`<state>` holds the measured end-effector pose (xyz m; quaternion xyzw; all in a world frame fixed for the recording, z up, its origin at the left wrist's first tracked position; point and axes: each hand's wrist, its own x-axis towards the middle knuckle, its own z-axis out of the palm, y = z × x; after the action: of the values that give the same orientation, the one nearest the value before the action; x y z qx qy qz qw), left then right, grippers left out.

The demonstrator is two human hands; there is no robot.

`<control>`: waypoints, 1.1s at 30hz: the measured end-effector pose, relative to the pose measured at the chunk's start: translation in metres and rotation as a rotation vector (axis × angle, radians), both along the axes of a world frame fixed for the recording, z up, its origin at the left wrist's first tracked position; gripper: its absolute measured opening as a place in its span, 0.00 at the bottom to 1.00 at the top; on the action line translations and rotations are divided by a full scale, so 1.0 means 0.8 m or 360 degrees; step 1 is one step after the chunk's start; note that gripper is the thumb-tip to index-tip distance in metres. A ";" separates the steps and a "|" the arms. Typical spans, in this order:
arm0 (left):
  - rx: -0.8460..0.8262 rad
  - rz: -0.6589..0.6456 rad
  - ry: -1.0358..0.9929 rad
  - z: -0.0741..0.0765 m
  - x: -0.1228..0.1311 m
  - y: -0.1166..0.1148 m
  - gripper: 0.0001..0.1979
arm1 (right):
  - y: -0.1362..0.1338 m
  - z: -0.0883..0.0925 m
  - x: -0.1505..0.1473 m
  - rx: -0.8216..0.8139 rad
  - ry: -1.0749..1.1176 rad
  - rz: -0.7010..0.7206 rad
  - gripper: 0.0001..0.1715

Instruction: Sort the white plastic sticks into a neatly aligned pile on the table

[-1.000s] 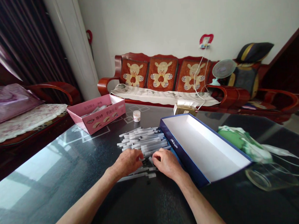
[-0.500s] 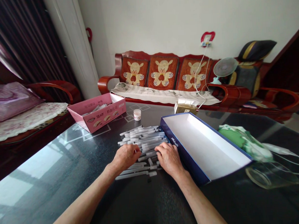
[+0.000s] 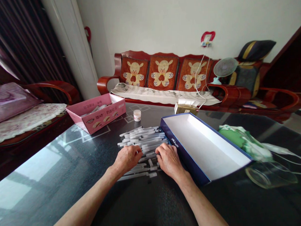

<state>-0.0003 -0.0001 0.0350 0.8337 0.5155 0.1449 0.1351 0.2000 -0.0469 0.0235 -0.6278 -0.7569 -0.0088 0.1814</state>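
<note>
A pile of whitish pens (image 3: 147,132), several with dark tips, lies in rough rows on the dark glossy table. Over its left side is my left hand (image 3: 128,157), with fingers bent and pressed together; whatever they pinch is hidden. Across from it, my right hand (image 3: 168,158) curls its fingers at the pile's right side, beside the blue box, and its fingertips are also hard to make out. Between the two hands pen barrels show, and I cannot tell which of them are touched. Loose short caps (image 3: 152,174) lie nearer to me.
To the right stands an open blue box (image 3: 206,144) with a white inside. A pink box (image 3: 103,119) holding pens is at the far left, near a small white cup (image 3: 137,115). Further right lie a green-and-white bag (image 3: 242,141) and a glass dish (image 3: 271,174). Behind is a tissue box (image 3: 186,108).
The view has shifted slightly. Both hands stay at nearly the same spots over the pens, with only small finger movement; the boxes and cup stay in place.
</note>
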 end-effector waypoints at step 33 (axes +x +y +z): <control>0.0583 -0.0359 -0.0060 -0.001 0.015 -0.020 0.14 | -0.001 0.016 -0.016 0.0156 0.0191 0.0342 0.10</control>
<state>0.0114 -0.0160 0.0338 0.8939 0.3814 0.2355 0.0063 0.1873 -0.0478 0.0361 -0.5328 -0.8063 0.0112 0.2568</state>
